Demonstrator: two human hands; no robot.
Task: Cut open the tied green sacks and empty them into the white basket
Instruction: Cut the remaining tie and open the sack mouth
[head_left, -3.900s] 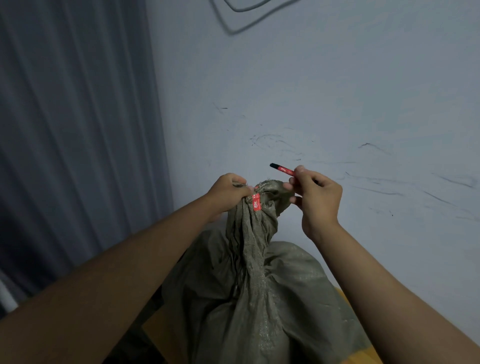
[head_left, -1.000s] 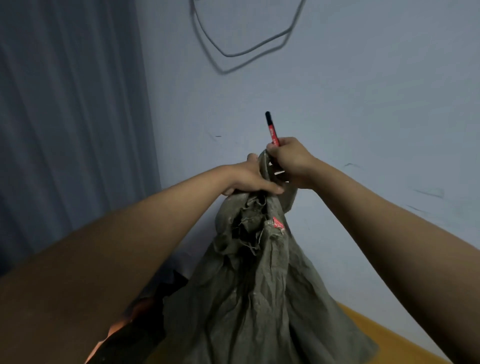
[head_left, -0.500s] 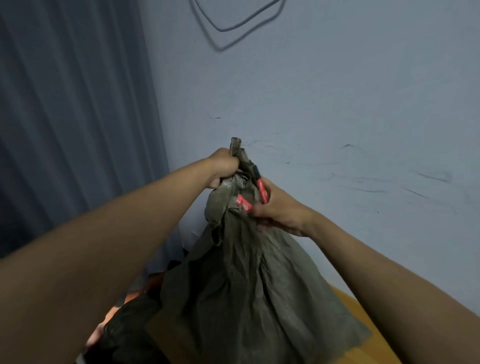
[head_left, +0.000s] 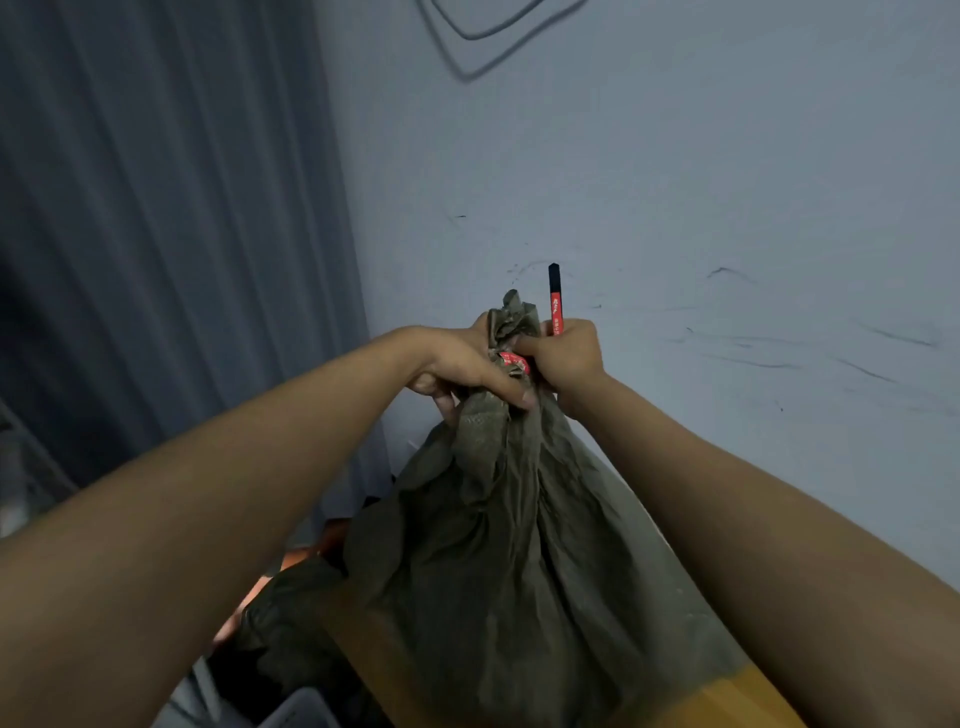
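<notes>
A scuffed pale wall (head_left: 727, 208) fills the upper right of the frame, with a grey curtain (head_left: 156, 234) at left and an orange surface (head_left: 737, 696) at lower right. At centre, our left hand (head_left: 462, 364) grips the green sack (head_left: 509, 545) by its bunched neck. Our right hand (head_left: 569, 353) is curled around a red-and-black cutter (head_left: 555, 299) beside it.

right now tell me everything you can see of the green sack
The green sack is dull olive, of crinkled woven-looking material, and hangs slack in deep folds. Its neck is bunched into a tuft, with a red tag at the gathering. The left hand grips the neck from the left; the right hand, which also holds a red and black cutter upright, presses against it from the right. The sack's lower part spreads over an orange surface near a pale wall.
</notes>
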